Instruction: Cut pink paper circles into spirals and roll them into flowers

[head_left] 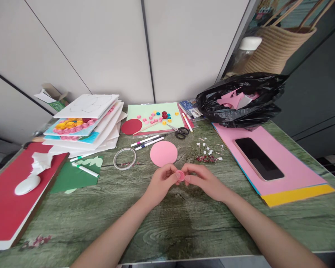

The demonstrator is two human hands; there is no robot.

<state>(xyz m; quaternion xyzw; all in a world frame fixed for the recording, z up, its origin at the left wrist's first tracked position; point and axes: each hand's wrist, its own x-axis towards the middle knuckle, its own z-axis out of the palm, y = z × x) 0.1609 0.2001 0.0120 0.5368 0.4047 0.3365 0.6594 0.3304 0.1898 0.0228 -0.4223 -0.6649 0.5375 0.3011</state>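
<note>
Two hands pinch a small round pink piece (180,175) above a green table

The wood-grained green table (178,223) fills most of the view. A red board (13,193) lies at left, and a pink sheet (296,163) at right, a phone (259,158) resting on it. Behind the sheet sits a black plastic bag (240,119) containing pink scraps; a stack of white boards (86,106) stands back left. At back centre, a light green sheet (134,111) bears small coloured pieces. The left hand (162,182) and right hand (203,181) nearly meet at centre, thumbs and fingertips closed narrowly on opposite sides of the small round pink piece. Just beyond them lies a pink circle (163,153), with scissors (180,132) behind.
</note>
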